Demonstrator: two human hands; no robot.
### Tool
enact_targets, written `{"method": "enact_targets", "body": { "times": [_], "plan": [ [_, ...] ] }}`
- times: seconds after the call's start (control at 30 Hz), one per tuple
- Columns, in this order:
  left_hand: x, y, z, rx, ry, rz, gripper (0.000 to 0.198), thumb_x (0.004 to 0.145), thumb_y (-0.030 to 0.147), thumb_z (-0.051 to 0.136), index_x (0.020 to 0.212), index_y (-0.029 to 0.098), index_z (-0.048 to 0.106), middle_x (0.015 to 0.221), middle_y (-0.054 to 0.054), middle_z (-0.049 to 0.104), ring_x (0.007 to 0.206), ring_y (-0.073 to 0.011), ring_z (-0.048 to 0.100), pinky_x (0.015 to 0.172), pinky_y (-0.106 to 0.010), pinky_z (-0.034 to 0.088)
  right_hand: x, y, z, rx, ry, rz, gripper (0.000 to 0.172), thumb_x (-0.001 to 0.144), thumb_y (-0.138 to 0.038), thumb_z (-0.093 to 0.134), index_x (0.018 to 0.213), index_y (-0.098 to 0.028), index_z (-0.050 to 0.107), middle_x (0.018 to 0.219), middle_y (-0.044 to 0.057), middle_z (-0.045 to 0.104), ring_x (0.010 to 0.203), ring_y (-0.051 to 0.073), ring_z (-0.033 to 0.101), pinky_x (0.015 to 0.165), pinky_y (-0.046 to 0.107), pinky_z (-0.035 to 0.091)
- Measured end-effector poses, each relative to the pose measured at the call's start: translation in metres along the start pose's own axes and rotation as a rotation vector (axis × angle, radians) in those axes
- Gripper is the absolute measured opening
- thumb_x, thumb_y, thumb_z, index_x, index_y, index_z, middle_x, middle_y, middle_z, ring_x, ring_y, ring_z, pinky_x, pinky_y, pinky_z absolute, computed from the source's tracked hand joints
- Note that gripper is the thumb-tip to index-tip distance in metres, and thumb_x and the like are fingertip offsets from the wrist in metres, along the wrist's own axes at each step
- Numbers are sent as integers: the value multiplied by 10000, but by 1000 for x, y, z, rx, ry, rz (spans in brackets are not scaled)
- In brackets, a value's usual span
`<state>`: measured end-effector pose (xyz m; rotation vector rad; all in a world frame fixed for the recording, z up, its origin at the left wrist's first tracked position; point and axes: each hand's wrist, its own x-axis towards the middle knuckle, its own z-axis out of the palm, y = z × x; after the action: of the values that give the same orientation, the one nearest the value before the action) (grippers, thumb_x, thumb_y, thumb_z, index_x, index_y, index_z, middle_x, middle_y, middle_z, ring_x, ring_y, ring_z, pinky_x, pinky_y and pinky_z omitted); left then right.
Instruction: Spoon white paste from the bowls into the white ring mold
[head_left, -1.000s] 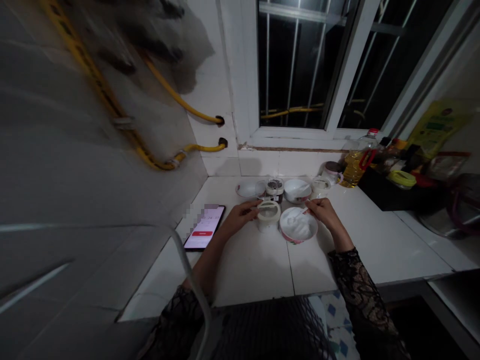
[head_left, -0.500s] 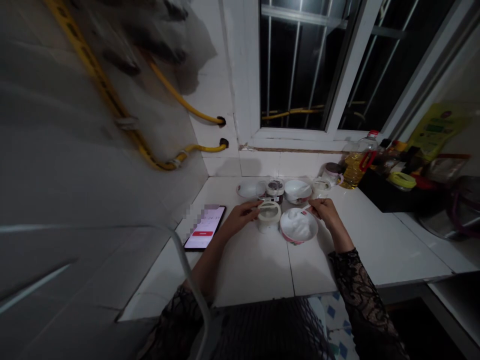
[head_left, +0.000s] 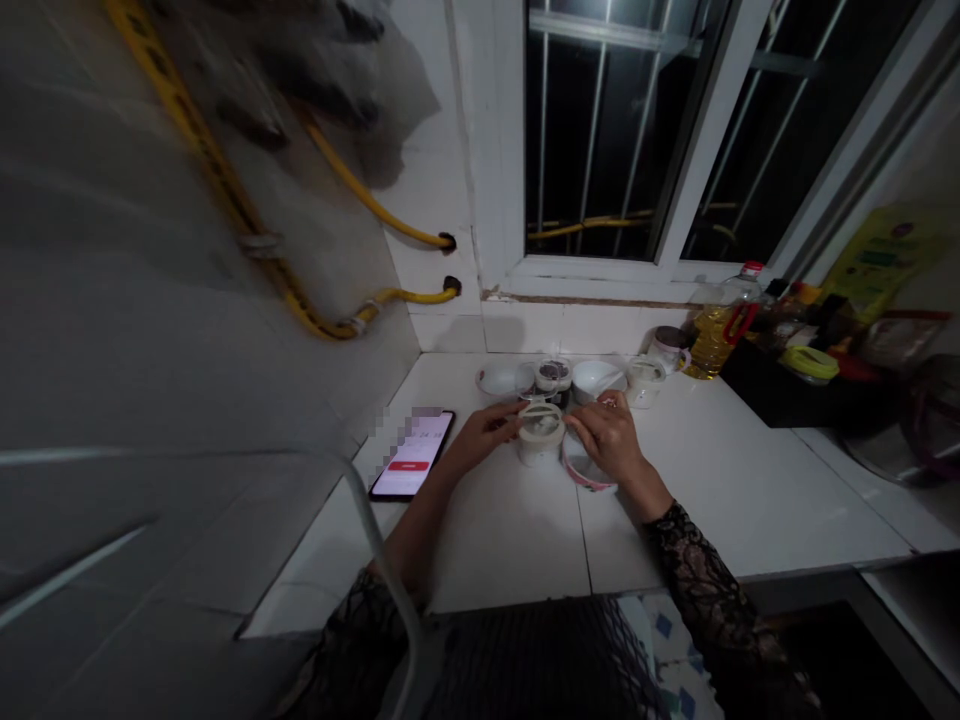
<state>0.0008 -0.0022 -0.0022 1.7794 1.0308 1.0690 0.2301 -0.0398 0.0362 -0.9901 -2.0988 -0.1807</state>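
Pinching a white plastic tub (head_left: 540, 442) near its rim, the left hand (head_left: 487, 437) has its fingers closed against it.
The right hand (head_left: 609, 438) curls over a pink-rimmed bowl (head_left: 586, 474), and whether it grips anything cannot be told. The tub stands just beside the bowl on a white tiled counter (head_left: 495, 530); a careless knock from either hand could tip it toward the bowl.

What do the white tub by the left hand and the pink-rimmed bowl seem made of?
The white tub looks like matte plastic, with a dull, slightly translucent wall. The pink-rimmed bowl looks like glazed ceramic or plastic: its rim shines, but the right hand hides most of it.
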Motion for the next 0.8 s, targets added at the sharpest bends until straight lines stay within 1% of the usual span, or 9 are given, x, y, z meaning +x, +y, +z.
{"method": "enact_targets", "body": {
  "times": [0.03,0.1,0.2,0.3,0.37,0.43,0.57,0.67,0.8],
  "plan": [
    [0,0,0,1,1,0,525,768,471,610,1159,127,672,1025,-105,717,662,-144,609,637,-273,526,0,1,0,-9,20,-2,399,965,-382,399,710,-177,626,642,31,628,597,129,496,832,340,339],
    [0,0,0,3,-2,0,527,770,471,608,1159,121,671,1033,-111,714,656,-143,609,628,-270,524,-1,5,-1,17,106,62,401,963,-395,397,716,-181,629,624,23,617,594,133,494,804,330,350],
    [0,0,0,1,-8,5,513,778,457,602,1160,122,669,1050,-115,709,651,-139,610,617,-264,522,-3,12,-6,132,207,254,428,941,-446,410,662,-186,604,582,15,577,618,150,499,715,295,375],
    [0,-1,0,-1,-4,7,497,780,432,605,1169,129,664,1039,-109,712,654,-137,612,624,-265,526,-7,23,-16,196,210,454,467,924,-485,391,592,-191,539,543,6,517,586,146,480,606,264,362],
    [-1,-1,0,0,-4,4,494,780,424,606,1171,129,662,1043,-108,712,664,-139,617,630,-267,530,-10,33,-23,148,173,505,467,918,-480,383,572,-194,515,523,2,493,547,138,456,574,260,341],
    [-1,-1,0,-2,-3,6,488,780,422,605,1168,133,664,1071,-107,706,677,-142,621,634,-270,535,-13,42,-30,40,96,467,443,908,-452,401,573,-195,533,512,12,505,536,142,453,591,269,332],
    [-1,-1,0,1,-9,7,480,780,426,603,1165,148,667,1078,-100,710,675,-143,625,628,-272,536,-15,51,-33,-122,-113,321,353,891,-358,434,625,-196,598,529,43,582,543,155,470,702,300,330],
    [0,-1,-1,4,-17,6,477,775,428,607,1157,150,673,1083,-101,710,668,-142,624,625,-269,536,-15,48,-29,-106,-235,269,368,887,-333,435,562,-201,548,500,33,557,525,150,460,707,301,327],
    [0,-3,-1,6,-9,2,491,770,427,616,1160,134,670,1030,-102,721,671,-144,620,632,-269,534,-12,39,-25,38,-317,241,424,884,-362,425,490,-207,432,449,-6,430,501,136,411,632,278,309]
  ]
}}
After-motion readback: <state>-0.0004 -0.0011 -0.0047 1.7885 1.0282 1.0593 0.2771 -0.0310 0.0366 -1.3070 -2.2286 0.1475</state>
